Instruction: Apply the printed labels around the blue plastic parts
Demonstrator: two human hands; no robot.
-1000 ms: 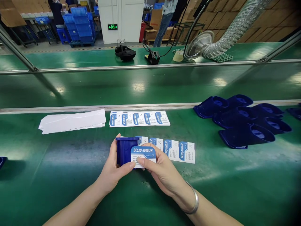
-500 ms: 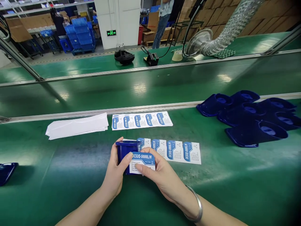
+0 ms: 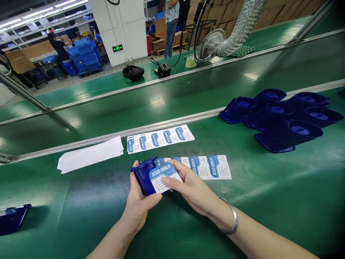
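A dark blue plastic housing (image 3: pixel 142 178) sits tilted in my left hand (image 3: pixel 137 208), whose fingers wrap its far side while the thumb lies along its lower edge. Across the housing's face lies a blue and white label (image 3: pixel 159 173) printed DC52Q-5000L/H. My right hand (image 3: pixel 195 190) pinches the label's right part, thumb on the printed face and fingers behind. Whether that end is fully stuck down I cannot tell. Just beyond my hands, a label sheet (image 3: pixel 219 167) lies on the green work surface, partly hidden by them.
A stack of label sheets (image 3: pixel 161 138) and a pile of blank white sheets (image 3: pixel 91 154) lie near the metal rail. Several blue housings (image 3: pixel 288 135) stand at the right; another blue part (image 3: pixel 13 219) lies at the left edge. A flexible metal duct (image 3: pixel 239 32) hangs beyond the rail.
The housing has been tilted, its label now slanting upward to the right. My left thumb has moved off the label to the lower edge. The camera view has also tilted.
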